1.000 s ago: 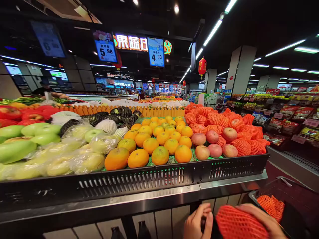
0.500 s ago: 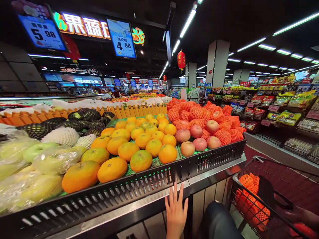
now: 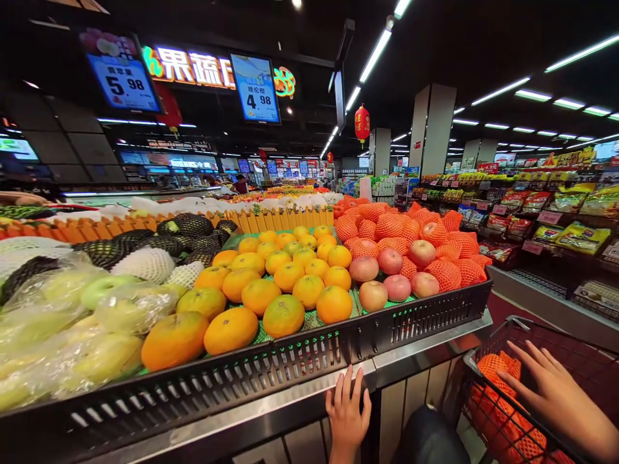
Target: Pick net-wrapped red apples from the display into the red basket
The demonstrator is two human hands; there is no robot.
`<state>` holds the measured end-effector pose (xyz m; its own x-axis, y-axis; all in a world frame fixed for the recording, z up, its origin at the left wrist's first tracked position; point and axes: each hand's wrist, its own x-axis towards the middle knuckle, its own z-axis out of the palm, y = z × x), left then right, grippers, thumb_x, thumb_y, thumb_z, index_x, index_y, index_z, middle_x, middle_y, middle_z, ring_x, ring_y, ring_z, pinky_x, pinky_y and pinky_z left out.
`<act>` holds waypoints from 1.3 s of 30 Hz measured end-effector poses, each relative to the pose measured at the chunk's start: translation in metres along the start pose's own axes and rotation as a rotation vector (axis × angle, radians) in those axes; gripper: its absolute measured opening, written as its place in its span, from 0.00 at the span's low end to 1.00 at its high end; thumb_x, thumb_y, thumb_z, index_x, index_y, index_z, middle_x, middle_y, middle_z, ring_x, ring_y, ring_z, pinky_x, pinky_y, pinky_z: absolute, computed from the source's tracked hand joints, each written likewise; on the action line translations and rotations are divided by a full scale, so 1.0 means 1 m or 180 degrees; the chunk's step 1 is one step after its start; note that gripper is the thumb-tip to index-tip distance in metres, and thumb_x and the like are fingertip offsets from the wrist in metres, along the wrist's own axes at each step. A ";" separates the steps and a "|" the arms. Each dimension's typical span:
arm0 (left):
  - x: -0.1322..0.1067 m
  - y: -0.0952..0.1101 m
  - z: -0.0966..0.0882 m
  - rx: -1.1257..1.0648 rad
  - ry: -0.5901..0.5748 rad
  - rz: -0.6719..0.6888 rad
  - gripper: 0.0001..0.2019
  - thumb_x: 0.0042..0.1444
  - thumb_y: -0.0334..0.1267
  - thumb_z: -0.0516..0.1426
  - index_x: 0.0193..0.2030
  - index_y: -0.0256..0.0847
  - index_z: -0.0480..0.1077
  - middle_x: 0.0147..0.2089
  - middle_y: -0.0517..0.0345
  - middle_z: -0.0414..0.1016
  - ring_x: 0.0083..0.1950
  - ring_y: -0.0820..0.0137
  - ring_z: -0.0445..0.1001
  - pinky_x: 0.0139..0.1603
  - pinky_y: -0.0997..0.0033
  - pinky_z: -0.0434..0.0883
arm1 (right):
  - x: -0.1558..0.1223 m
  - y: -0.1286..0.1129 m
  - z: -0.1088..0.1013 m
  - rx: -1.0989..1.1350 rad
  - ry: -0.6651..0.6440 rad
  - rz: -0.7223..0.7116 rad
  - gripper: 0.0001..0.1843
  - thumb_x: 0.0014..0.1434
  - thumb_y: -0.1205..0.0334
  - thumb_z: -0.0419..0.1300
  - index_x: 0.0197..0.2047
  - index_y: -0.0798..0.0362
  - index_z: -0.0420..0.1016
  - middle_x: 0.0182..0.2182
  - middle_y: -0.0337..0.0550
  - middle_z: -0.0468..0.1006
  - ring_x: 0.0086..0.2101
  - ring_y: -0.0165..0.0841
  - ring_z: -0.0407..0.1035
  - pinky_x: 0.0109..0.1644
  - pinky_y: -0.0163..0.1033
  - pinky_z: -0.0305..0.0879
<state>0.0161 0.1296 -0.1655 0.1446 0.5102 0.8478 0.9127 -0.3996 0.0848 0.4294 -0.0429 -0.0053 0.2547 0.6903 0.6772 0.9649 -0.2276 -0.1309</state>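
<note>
My left hand point(image 3: 348, 412) rests with fingertips on the metal ledge point(image 3: 290, 403) of the fruit stand, fingers stretched out and holding nothing. At lower right, my right hand point(image 3: 556, 390) hovers over the black wire shopping basket point(image 3: 469, 377), fingers spread and nothing in them. Inside that basket lie several fruits in orange foam nets point(image 3: 500, 412), partly behind the wire. Above my left hand stands a black slotted crate point(image 3: 309, 357) with rows of oranges point(image 3: 284, 316). To their right are bare apples point(image 3: 373, 296) and netted apples point(image 3: 442, 274).
Plastic-wrapped green fruit point(image 3: 111, 351) and dark netted fruit point(image 3: 188, 225) fill the stand's left. A small orange fence point(image 3: 285, 220) runs behind the oranges. Snack shelves point(image 3: 546, 232) stand at right. My knee point(image 3: 432, 438) shows beside the basket.
My right hand has risen from the shaded lower right corner into plain view over the basket, fingers spreading. My left hand stays at the ledge. The view has swung slightly left.
</note>
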 end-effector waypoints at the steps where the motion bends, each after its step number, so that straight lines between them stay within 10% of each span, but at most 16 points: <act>1: -0.001 -0.001 0.002 0.0035 0.0024 0.0023 0.18 0.65 0.39 0.57 0.59 0.58 0.79 0.62 0.55 0.81 0.61 0.57 0.77 0.75 0.50 0.51 | 0.017 -0.022 -0.001 0.0037 -0.0041 -0.0195 0.43 0.66 0.27 0.49 0.65 0.53 0.77 0.65 0.63 0.69 0.63 0.65 0.64 0.60 0.70 0.71; 6: -0.007 -0.004 0.018 -0.0018 0.0235 -0.0102 0.17 0.63 0.41 0.59 0.56 0.57 0.80 0.60 0.55 0.81 0.60 0.56 0.78 0.72 0.48 0.54 | 0.143 -0.111 -0.012 0.0173 0.0516 -0.0359 0.34 0.74 0.45 0.45 0.62 0.66 0.75 0.65 0.65 0.67 0.65 0.58 0.61 0.71 0.61 0.59; 12: -0.025 -0.005 0.047 -0.0579 0.0060 -0.0578 0.15 0.62 0.46 0.60 0.55 0.63 0.80 0.57 0.54 0.83 0.56 0.48 0.81 0.69 0.34 0.58 | 0.246 -0.143 0.008 -0.0652 -0.0963 0.0410 0.29 0.70 0.46 0.63 0.55 0.69 0.78 0.51 0.69 0.76 0.54 0.60 0.69 0.61 0.54 0.67; 15: -0.022 -0.003 0.048 -0.0483 0.0137 -0.0801 0.14 0.61 0.50 0.60 0.53 0.66 0.80 0.57 0.60 0.83 0.58 0.47 0.80 0.68 0.34 0.60 | 0.257 -0.141 0.017 -0.0651 -0.1043 0.0473 0.33 0.66 0.41 0.68 0.52 0.69 0.80 0.48 0.69 0.78 0.51 0.60 0.72 0.55 0.51 0.69; 21: 0.018 -0.007 0.014 0.0459 0.1381 0.0522 0.12 0.56 0.45 0.65 0.47 0.55 0.80 0.46 0.66 0.86 0.46 0.60 0.79 0.78 0.56 0.54 | 0.259 -0.128 0.020 -0.0682 -0.1103 0.0494 0.29 0.60 0.45 0.74 0.47 0.67 0.83 0.42 0.64 0.80 0.47 0.56 0.75 0.52 0.47 0.68; 30: 0.029 -0.002 -0.003 0.0317 0.1199 0.0605 0.12 0.57 0.35 0.61 0.48 0.41 0.79 0.45 0.49 0.84 0.50 0.60 0.73 0.83 0.54 0.41 | 0.234 -0.123 0.023 -0.0534 -0.0487 0.0693 0.33 0.57 0.45 0.76 0.52 0.65 0.79 0.48 0.59 0.75 0.48 0.51 0.72 0.55 0.45 0.67; 39: 0.022 -0.004 0.003 0.0391 0.1136 0.0606 0.14 0.56 0.35 0.61 0.49 0.43 0.78 0.46 0.48 0.84 0.51 0.58 0.73 0.79 0.51 0.45 | 0.225 -0.109 0.003 -0.0104 0.1095 0.0025 0.38 0.52 0.48 0.73 0.59 0.65 0.78 0.52 0.58 0.73 0.47 0.53 0.68 0.52 0.51 0.69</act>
<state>0.0166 0.1446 -0.1492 0.1934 0.1314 0.9723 0.9244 -0.3565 -0.1357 0.3820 0.1392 0.1597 0.2202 0.4178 0.8815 0.9591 -0.2577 -0.1175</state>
